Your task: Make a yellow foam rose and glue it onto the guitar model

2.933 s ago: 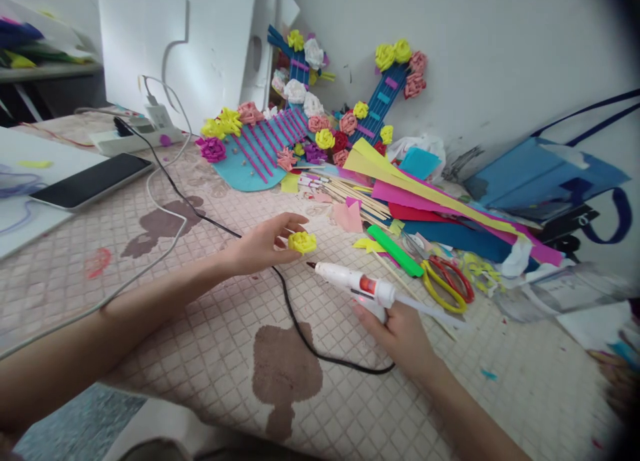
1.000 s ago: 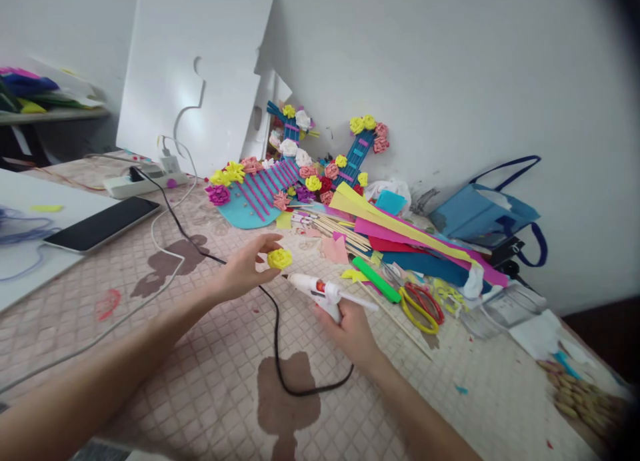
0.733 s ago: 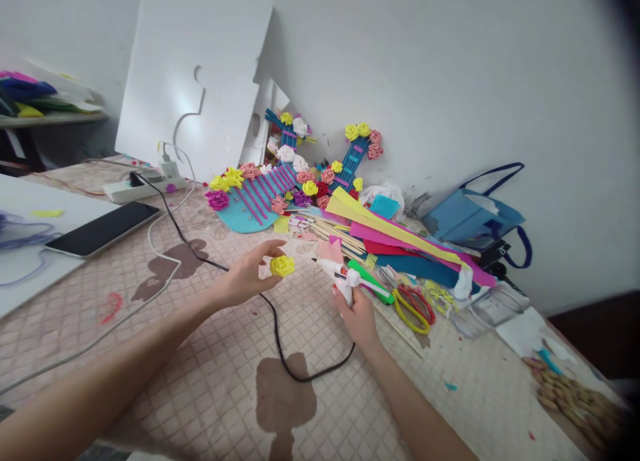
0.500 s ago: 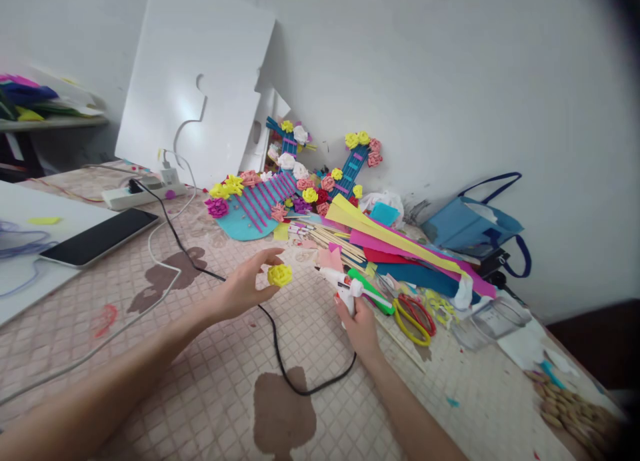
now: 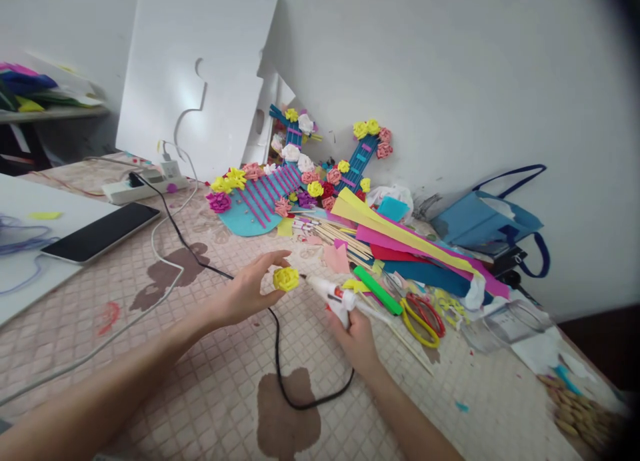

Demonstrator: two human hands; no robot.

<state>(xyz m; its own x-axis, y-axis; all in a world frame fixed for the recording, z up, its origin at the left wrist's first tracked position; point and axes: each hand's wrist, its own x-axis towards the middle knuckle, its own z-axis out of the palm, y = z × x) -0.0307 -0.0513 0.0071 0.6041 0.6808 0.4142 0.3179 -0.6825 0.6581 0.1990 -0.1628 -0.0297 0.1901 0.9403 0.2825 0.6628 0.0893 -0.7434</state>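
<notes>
My left hand [image 5: 253,284] pinches a small yellow paper flower [image 5: 286,279] between thumb and fingertips, above the table. Wrapped round the handle of a white hot glue gun [image 5: 327,294] is my right hand [image 5: 356,338]. The gun's dark nozzle points left and lies very close to the flower's right side; whether they touch, I cannot tell. A black cord [image 5: 300,406] loops across the table below both hands. Behind them stands a blue craft piece [image 5: 245,218] with purple strips and yellow, pink and white flowers along its edges.
Right of the gun lie a green cutter [image 5: 377,291], yellow-handled scissors [image 5: 420,324] and red-handled scissors [image 5: 431,314]. Wooden sticks [image 5: 345,238] and coloured sheets [image 5: 400,231] are piled behind. A tablet [image 5: 103,231] and a power strip [image 5: 143,188] sit at left, a blue bag [image 5: 485,221] at far right.
My right hand has brought the glue gun leftward, so its nozzle is now beside the yellow flower. My left hand still holds the flower. The view has shifted slightly.
</notes>
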